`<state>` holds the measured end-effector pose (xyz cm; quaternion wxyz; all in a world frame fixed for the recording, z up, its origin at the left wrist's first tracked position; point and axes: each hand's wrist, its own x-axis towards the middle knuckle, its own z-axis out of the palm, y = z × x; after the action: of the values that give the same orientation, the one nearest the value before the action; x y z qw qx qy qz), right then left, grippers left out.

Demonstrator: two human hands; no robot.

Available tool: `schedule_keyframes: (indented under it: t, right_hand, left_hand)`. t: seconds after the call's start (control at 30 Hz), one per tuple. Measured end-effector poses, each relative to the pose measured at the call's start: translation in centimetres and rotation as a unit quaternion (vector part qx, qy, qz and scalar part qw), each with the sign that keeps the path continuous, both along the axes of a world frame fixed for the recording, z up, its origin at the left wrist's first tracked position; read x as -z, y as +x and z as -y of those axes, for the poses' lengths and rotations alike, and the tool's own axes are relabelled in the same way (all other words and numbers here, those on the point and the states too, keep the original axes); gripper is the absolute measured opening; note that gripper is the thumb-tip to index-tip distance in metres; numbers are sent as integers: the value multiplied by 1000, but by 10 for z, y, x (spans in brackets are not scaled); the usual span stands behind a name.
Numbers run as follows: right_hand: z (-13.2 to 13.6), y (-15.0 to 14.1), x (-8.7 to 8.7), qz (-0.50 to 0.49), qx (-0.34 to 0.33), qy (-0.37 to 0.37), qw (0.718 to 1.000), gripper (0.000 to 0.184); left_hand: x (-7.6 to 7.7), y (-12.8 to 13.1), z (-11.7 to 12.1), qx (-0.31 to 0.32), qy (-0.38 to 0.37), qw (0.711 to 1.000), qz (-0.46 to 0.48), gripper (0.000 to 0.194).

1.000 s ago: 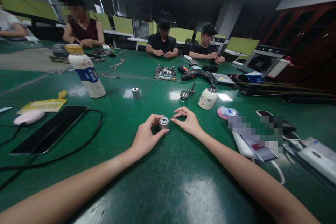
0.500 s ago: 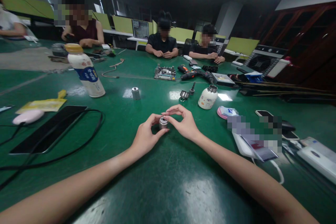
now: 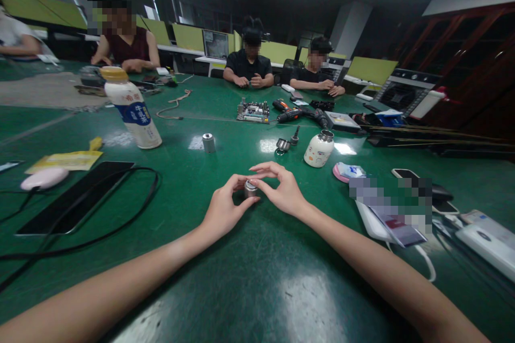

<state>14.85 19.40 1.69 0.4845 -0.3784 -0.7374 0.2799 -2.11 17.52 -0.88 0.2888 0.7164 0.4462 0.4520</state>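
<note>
Between my two hands a small silver metal cylinder [image 3: 250, 191] stands upright on the green table [image 3: 249, 278]. My left hand [image 3: 225, 201] is closed around it, with the thumb on the near side and the fingers behind. My right hand [image 3: 279, 187] is pinched at its top, thumb tip on the upper rim. Fingers partly cover the top, so its details are unclear. Farther off to the left stands a similar silver cylinder [image 3: 208, 143] with a small knob on top. Ahead to the right are a cream-coloured flask [image 3: 319, 149] without its lid and a metal cup-like part [image 3: 282, 145].
A drinks bottle [image 3: 132, 115], a black tablet [image 3: 76, 198] and a looping black cable [image 3: 151, 198] lie left. Beyond are a circuit board [image 3: 253, 111] and a power drill [image 3: 293, 114]. Phones and a white power bank [image 3: 372, 220] are right. Several people sit opposite.
My right fingertips have shifted slightly over the cylinder's top; the dark marking visible there before is now mostly covered. Both hands otherwise keep their places.
</note>
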Motion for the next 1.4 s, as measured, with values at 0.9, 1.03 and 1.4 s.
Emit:
schedule_keyframes:
  t: [0.9, 1.03, 1.4]
  right_hand:
    - [-28, 30, 31, 45, 99, -56, 992, 26]
    - [-30, 34, 40, 65, 82, -55, 993, 31]
    - [-13, 12, 9, -83, 36, -12, 996, 17]
  left_hand:
    - [0, 0, 0, -11, 5, 1000, -5, 31]
    - [0, 0, 0, -13, 2, 1000, -8, 33]
    - [0, -2, -1, -8, 9, 999, -33, 37]
